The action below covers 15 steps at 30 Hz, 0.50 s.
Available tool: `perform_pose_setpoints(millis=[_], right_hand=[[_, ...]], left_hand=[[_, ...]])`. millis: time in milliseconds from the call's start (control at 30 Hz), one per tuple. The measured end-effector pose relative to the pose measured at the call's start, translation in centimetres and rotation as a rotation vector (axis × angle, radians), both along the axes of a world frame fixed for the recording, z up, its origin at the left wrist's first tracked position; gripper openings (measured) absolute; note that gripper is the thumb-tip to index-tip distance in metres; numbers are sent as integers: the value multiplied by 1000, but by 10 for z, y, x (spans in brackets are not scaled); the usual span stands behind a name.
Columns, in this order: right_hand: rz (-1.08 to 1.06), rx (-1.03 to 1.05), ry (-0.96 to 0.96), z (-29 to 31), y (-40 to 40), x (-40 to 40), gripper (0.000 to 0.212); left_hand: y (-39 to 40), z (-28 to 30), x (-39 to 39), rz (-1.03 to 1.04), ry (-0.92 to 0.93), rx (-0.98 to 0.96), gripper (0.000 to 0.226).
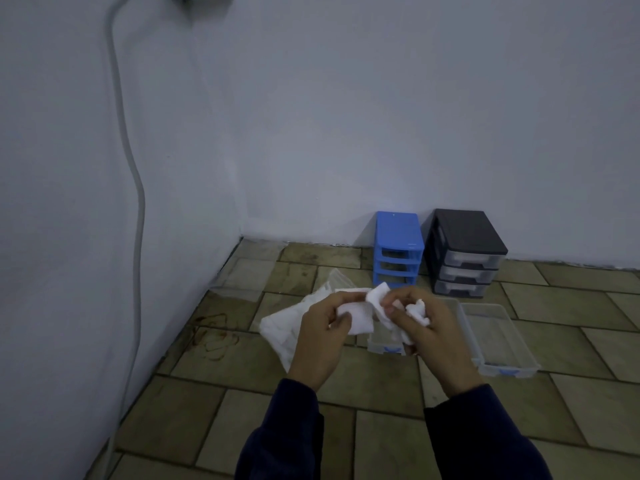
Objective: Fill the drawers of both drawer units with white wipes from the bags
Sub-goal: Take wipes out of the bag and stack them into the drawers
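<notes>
Indoors, stained tiled floor [381, 393] – pale wall [311, 116], grey pipe [135, 202]

white wipes [360, 318] | blue drawer unit [398, 249] | black drawer unit [465, 251] | olive floor tiles [381, 375]

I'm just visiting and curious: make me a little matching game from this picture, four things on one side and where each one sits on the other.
Things:
1. small blue plastic drawer unit
2. black drawer unit with clear drawers
3. clear plastic drawer pulled out
4. white wipes

Places:
A. on the tiled floor, right of the hands
B. against the wall, left one of the pair
C. held in both hands
D. against the wall, right one of the pair

Pairs: 1-B, 2-D, 3-A, 4-C
</notes>
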State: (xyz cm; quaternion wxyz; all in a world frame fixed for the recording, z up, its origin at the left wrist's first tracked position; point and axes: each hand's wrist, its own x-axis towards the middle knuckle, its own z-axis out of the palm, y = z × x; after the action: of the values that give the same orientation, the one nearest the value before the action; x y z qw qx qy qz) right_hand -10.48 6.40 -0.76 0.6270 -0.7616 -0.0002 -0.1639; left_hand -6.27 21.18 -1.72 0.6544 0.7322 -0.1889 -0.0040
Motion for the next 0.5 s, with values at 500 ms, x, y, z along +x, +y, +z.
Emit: perform_pose_setpoints(millis=[500], right_hand=[[28,-37,-2,-1,11,-2,26]], left_hand=[[1,1,-3,-1,250,-174,32]])
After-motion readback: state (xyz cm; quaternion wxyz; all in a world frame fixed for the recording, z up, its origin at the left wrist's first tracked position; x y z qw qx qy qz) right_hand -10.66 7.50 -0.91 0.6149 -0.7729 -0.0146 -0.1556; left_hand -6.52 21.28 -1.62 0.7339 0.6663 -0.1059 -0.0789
